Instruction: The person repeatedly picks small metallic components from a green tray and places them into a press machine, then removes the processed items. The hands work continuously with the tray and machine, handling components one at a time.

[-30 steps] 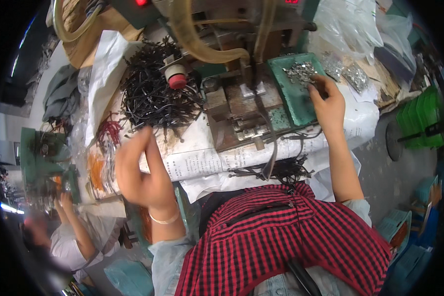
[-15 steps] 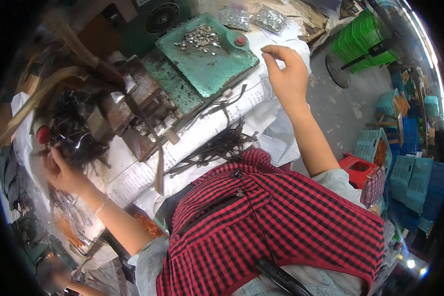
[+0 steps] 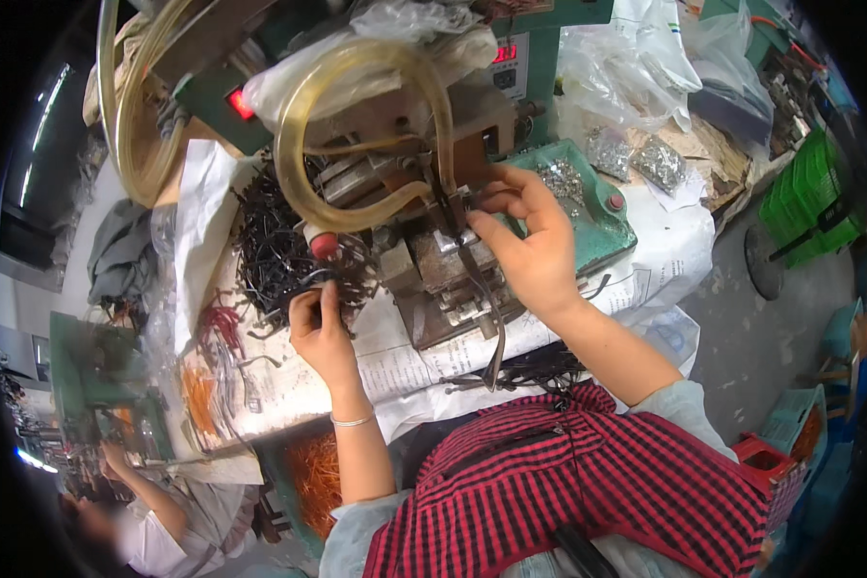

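My left hand [image 3: 324,329] is at the near edge of a heap of thin black strips [image 3: 270,236], thumb and fingertips pinched on a strip. A red button [image 3: 325,245] sits just above that hand. My right hand [image 3: 538,246] reaches into the metal press [image 3: 443,265], its thumb and fingers closed at the tooling. Whatever lies between those fingertips is too small to make out. A dark strap [image 3: 492,328] hangs down the front of the press. Behind my right hand, small metal pieces [image 3: 561,181] lie in a green tray [image 3: 597,236].
A clear yellowish hose [image 3: 289,135] loops over the press. More black strips [image 3: 525,371] lie along the table's near edge. Bags of metal pieces [image 3: 658,162] rest beyond the tray. Green baskets [image 3: 814,202] stand at right. Another person's arm [image 3: 149,486] shows at lower left.
My view has swung left, bringing more of the press and hose in. My right hand has gone from beside the green tray to the press tooling. My left hand stays by the heap.
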`<control>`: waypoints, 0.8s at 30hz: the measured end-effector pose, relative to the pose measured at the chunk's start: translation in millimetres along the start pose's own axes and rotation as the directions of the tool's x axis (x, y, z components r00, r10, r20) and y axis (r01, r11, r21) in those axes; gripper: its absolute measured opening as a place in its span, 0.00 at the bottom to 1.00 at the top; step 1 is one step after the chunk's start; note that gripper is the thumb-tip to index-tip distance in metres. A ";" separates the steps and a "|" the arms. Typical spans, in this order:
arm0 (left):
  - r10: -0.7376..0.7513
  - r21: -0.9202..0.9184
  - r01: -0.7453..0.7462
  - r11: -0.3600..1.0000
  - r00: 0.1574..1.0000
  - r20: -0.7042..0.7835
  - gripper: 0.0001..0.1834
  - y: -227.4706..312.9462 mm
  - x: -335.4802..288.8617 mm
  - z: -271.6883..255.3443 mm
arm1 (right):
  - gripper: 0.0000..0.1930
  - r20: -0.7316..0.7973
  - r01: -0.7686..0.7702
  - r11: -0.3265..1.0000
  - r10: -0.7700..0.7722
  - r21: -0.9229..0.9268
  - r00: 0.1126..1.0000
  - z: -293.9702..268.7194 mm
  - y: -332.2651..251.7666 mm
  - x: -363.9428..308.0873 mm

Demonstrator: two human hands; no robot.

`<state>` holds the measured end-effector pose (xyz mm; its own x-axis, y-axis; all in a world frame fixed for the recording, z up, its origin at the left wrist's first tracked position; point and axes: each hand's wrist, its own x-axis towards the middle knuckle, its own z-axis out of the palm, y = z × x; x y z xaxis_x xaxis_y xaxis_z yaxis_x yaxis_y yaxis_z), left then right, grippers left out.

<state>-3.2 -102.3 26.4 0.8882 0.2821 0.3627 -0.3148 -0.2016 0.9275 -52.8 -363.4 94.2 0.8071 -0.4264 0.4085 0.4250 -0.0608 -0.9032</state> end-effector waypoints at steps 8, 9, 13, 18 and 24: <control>0.705 -0.134 -0.695 0.706 0.672 0.228 0.09 131.4 -23.3 29.5 | 0.29 0.085 -0.137 0.985 0.129 0.103 0.988 2.7 -33.2 -11.7; 0.777 -0.028 -0.812 0.582 0.547 0.311 0.12 132.2 -24.4 32.4 | 0.30 0.098 -0.158 0.979 0.146 0.128 0.984 3.2 -40.6 -16.0; 0.820 -0.038 -0.921 0.388 0.326 0.472 0.13 127.1 -35.2 57.2 | 0.34 0.332 -0.178 0.977 0.131 0.116 0.934 -16.8 -55.4 -12.7; 0.869 -0.030 -0.948 0.317 0.277 0.411 0.11 110.6 -32.0 81.9 | 0.30 -0.059 -0.095 0.986 0.087 -0.137 0.994 -83.5 5.1 29.2; 0.869 -0.042 -0.947 0.319 0.275 0.411 0.11 106.2 -32.1 84.6 | 0.18 -0.145 -0.178 0.812 0.117 -0.555 0.983 -138.8 44.8 -9.5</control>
<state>-36.8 -212.1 105.6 0.1079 -0.4832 0.8688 -0.9554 -0.2920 -0.0437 -98.3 -487.3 31.6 0.7834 -0.5566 0.2766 -0.0264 -0.4744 -0.8799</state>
